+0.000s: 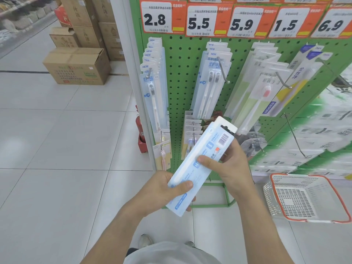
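Left hand (162,188), right hand (232,166), one pack (202,149)

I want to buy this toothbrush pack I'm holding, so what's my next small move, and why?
Probably release the left hand and lower the toothbrush pack with the right hand toward the basket. Both hands grip the pack now, barcode side up, and the basket sits open on the floor nearer the right hand.

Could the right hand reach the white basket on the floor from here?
Probably yes: the basket sits open on the floor just right of the right hand, with nothing between them, though that hand holds the toothbrush pack.
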`<state>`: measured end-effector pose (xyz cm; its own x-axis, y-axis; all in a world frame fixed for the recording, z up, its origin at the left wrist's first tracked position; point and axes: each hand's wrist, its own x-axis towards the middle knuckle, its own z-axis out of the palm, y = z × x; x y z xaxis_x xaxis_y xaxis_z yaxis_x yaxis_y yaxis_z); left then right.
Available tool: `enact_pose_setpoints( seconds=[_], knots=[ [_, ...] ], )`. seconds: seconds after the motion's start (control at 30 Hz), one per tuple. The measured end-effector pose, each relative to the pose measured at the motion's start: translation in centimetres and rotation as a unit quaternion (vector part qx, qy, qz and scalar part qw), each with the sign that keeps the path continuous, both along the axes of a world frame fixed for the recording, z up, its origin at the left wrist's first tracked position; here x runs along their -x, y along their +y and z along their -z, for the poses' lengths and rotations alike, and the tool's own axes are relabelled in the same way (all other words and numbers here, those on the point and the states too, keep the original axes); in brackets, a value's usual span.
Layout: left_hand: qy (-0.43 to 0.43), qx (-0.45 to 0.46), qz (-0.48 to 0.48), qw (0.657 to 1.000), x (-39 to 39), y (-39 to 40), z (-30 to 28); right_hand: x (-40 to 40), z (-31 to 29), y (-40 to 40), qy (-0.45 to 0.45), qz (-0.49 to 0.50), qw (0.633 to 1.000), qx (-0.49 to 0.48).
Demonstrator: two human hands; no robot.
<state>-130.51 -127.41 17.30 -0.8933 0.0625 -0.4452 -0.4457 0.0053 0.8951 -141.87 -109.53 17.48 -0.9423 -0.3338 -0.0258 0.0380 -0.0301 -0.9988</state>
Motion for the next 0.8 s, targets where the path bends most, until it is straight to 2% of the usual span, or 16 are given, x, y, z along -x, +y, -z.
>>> enact_pose_setpoints(
  seconds=[0.1,0.13,0.3,0.4,0.53,0.63,0.7,0.8],
  knots=[
    [0.011,0.093,0.036,0.995,0.2,0.3,0.7,-0.3,-0.3,-0.6,0.013,-0.048,0.999,-0.010],
    [0.014,0.091,0.040,0.995,0.3,0.5,0.7,-0.4,-0.5,-0.7,0.012,-0.063,0.998,-0.002],
    [0.009,-0.102,-0.016,0.995,0.7,1.7,-0.4,-1.1,-0.5,-1.3,-0.001,-0.100,0.994,0.040],
    [0.022,-0.104,-0.034,0.994,0.7,1.9,-0.5,-0.9,-0.6,-1.4,-0.022,-0.046,0.998,0.041],
    [0.024,-0.088,-0.003,0.996,0.6,1.7,-0.3,-0.3,-0.4,-0.8,-0.031,-0.012,0.999,0.016],
    [0.034,-0.031,-0.029,0.999,1.0,2.0,-0.1,-0.3,-0.3,-0.6,-0.041,0.004,0.999,-0.027],
    [0.048,0.051,-0.032,0.997,1.2,2.3,0.1,-0.6,-0.3,-0.9,-0.051,-0.007,0.997,-0.052],
    [0.084,0.192,0.020,0.978,1.1,2.4,0.5,-1.2,-0.6,-1.3,-0.040,-0.036,0.996,-0.073]
  ],
)
